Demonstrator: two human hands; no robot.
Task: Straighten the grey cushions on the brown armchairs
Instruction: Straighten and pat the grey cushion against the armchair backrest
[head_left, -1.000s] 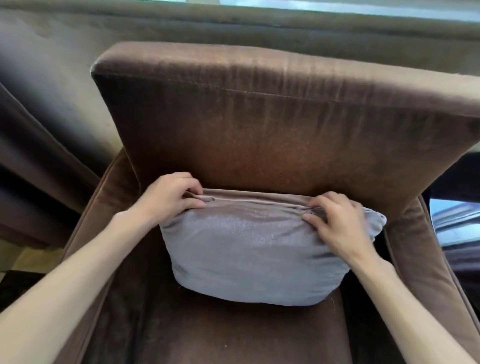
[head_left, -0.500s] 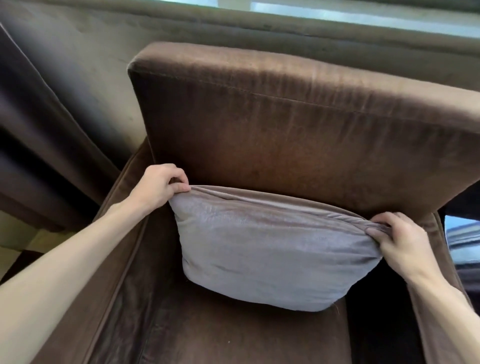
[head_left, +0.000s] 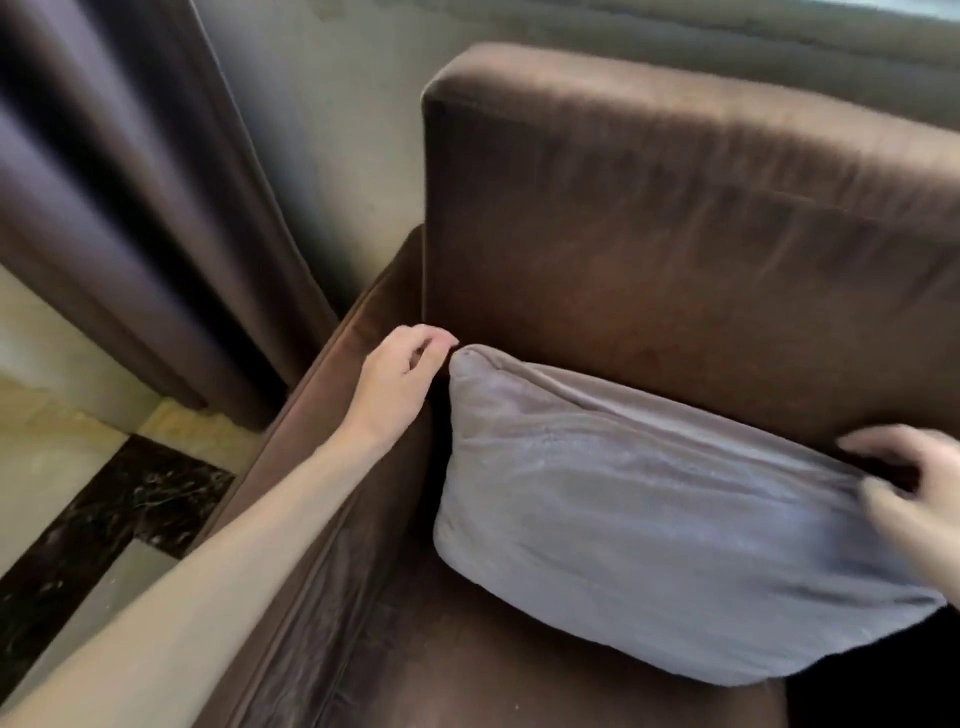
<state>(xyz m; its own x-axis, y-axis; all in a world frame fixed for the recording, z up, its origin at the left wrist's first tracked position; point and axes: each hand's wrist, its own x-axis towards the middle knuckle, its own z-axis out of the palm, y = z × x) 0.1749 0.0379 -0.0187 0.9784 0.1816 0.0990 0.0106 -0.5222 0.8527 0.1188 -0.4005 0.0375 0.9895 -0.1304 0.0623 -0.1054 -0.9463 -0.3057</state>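
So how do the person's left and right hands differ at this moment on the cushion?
The left hand is fully in view at the grey cushion's upper left corner, fingers loosely curled, fingertips just beside it; the right hand is cut off by the frame edge and blurred, at the upper right corner. The left forearm lies along the armrest; the right forearm is out of view. Neither plainly grips the cushion.
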